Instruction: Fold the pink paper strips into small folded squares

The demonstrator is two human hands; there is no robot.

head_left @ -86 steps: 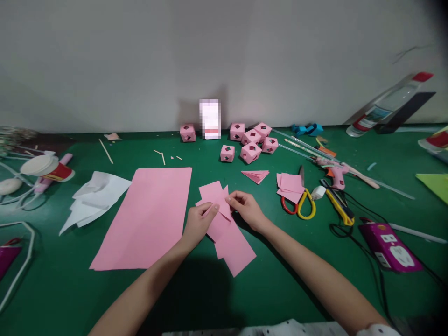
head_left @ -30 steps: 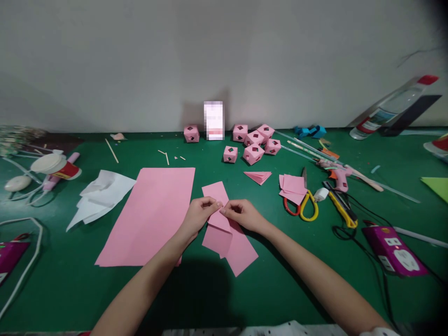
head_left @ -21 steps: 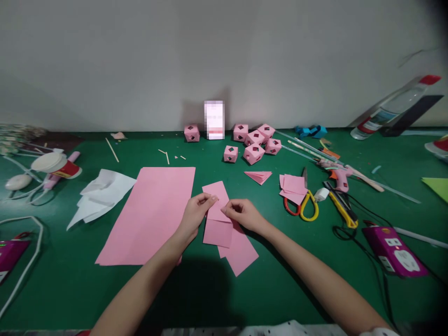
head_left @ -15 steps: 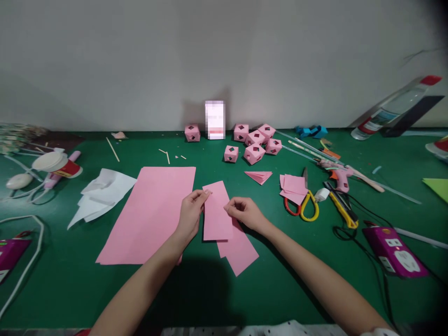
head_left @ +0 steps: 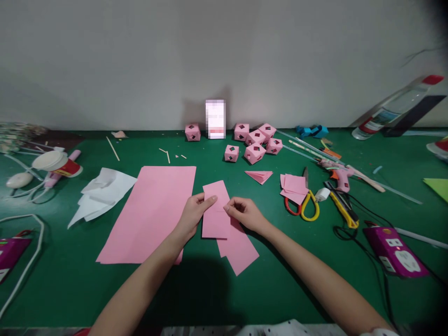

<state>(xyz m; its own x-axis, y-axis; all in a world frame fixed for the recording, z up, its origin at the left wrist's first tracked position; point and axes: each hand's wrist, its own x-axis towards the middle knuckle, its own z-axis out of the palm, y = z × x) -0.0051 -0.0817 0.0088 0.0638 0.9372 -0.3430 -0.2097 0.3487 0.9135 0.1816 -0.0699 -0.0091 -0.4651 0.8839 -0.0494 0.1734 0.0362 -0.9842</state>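
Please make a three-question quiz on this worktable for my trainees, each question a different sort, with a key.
1. Multiple choice: what does the left hand hold?
A) a glue gun
B) a small pink sheet
C) crumpled white paper
2. Count: how many pink paper boxes with cut-out holes are there?
3. True or false: the scissors have one red handle loop and one yellow.

Key: 1. B; 2. Seven; 3. True.
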